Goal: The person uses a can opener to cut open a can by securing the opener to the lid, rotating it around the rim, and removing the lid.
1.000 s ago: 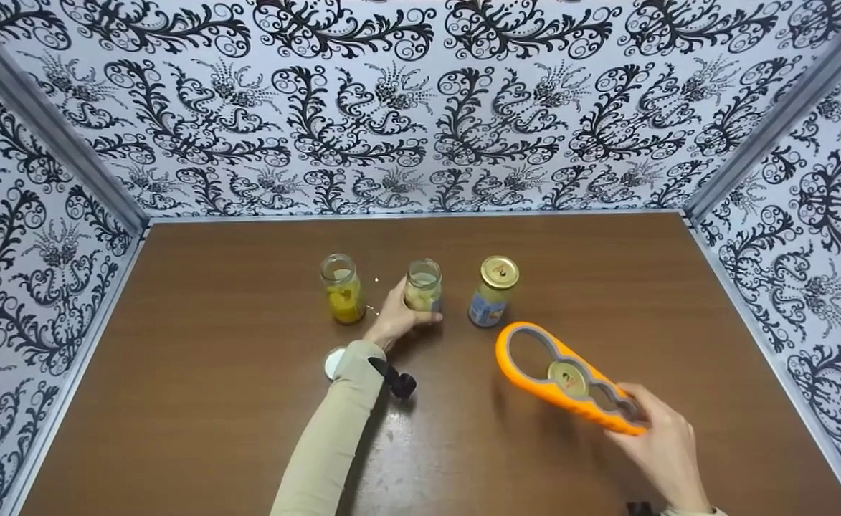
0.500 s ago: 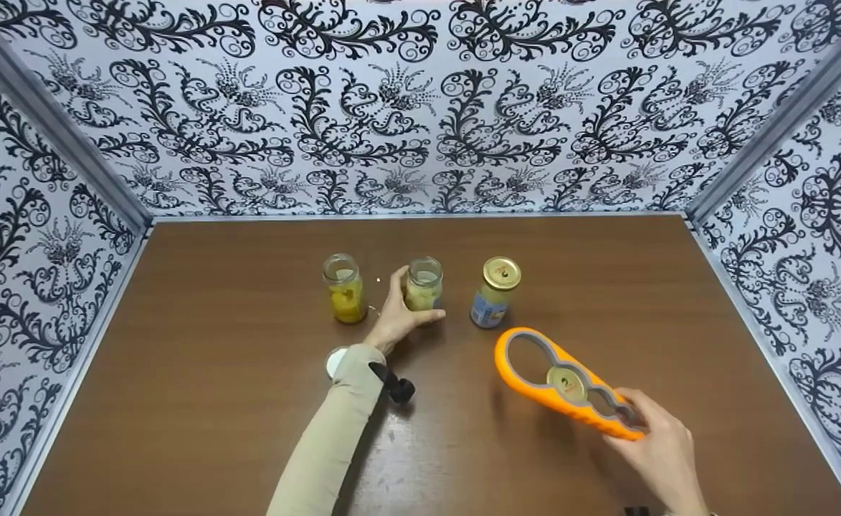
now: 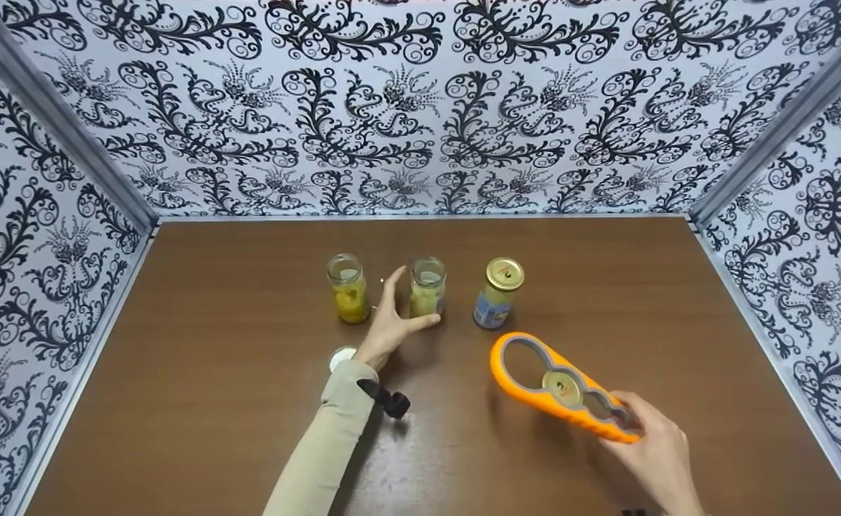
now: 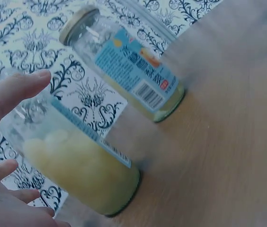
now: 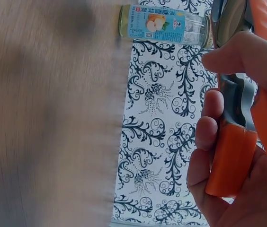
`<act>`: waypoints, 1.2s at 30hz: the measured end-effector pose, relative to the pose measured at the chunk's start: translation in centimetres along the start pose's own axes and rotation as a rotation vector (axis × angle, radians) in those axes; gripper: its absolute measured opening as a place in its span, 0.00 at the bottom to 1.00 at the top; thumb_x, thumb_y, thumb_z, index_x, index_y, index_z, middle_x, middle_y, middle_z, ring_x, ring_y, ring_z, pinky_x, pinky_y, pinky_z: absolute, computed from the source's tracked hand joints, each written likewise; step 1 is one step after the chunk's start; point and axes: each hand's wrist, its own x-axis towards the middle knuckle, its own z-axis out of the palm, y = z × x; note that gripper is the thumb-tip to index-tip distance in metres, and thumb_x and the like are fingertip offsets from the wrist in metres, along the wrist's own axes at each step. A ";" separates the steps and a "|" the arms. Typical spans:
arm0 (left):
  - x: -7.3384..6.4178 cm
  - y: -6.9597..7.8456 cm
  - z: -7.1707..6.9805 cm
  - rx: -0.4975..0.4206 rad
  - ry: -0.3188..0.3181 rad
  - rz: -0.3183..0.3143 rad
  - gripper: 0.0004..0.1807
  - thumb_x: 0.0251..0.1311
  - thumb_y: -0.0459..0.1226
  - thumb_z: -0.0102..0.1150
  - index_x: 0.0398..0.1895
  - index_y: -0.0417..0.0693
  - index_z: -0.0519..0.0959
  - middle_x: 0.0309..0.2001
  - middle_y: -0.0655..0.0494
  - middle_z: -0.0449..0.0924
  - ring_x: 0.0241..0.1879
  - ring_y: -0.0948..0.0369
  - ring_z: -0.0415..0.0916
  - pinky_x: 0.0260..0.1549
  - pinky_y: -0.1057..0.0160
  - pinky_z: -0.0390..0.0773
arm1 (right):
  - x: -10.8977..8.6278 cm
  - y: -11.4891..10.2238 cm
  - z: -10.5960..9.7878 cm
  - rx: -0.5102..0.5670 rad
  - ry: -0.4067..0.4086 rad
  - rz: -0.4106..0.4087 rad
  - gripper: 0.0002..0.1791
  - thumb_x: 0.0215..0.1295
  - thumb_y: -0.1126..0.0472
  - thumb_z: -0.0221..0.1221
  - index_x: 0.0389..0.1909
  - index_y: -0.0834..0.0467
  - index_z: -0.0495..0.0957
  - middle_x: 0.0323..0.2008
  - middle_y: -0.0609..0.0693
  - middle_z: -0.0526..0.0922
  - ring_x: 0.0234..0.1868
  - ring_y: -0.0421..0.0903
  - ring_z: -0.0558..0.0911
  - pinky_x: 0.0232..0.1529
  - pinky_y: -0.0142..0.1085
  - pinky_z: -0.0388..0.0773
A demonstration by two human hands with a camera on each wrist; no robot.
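Observation:
An open-topped glass jar with pale chunks (image 3: 427, 292) stands upright at the middle of the table. Beside it on the left is my left hand (image 3: 387, 331), its thumb and fingers spread apart; in the left wrist view a gap shows between the thumb (image 4: 20, 92) and the fingers. My right hand (image 3: 653, 450) grips an orange multi-ring jar opener (image 3: 536, 398) by its handle end, above the table. A gold lid (image 3: 562, 388) sits in the opener's middle ring. In the right wrist view, fingers and thumb curl round the orange handles (image 5: 233, 158).
To the left stands another lidless jar with yellow contents (image 3: 350, 301). A jar with a gold lid and blue label (image 3: 493, 309) stands to the right. A white disc (image 3: 341, 356) lies partly behind the left sleeve. Patterned walls (image 3: 420, 143) enclose the table.
My left hand has loosened from the middle jar and drawn slightly left, its fingers spreading. The jar stays put. My right hand has lowered the opener a little.

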 end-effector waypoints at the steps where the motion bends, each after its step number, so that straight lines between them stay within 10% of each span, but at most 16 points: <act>1: -0.2 0.1 0.1 0.001 -0.003 0.009 0.55 0.43 0.31 0.76 0.74 0.48 0.53 0.74 0.44 0.46 0.73 0.49 0.39 0.68 0.48 0.41 | 0.0 0.0 0.0 0.001 -0.004 0.002 0.28 0.29 0.69 0.77 0.39 0.56 0.83 0.35 0.49 0.85 0.29 0.42 0.82 0.31 0.50 0.77; 20: -4.7 0.7 -0.6 0.019 0.020 0.012 0.49 0.48 0.34 0.73 0.73 0.45 0.55 0.73 0.43 0.50 0.72 0.45 0.43 0.67 0.44 0.45 | -0.3 -0.5 0.6 0.023 -0.036 -0.010 0.30 0.28 0.70 0.77 0.40 0.55 0.82 0.33 0.47 0.82 0.30 0.43 0.79 0.29 0.46 0.75; 36: -7.2 -0.6 -1.0 -0.148 -0.258 -0.085 0.22 0.68 0.30 0.50 0.62 0.28 0.66 0.61 0.30 0.66 0.60 0.38 0.65 0.57 0.46 0.68 | 0.4 -1.4 1.7 0.037 -0.026 -0.114 0.30 0.26 0.68 0.78 0.40 0.58 0.82 0.32 0.47 0.81 0.29 0.40 0.78 0.29 0.43 0.76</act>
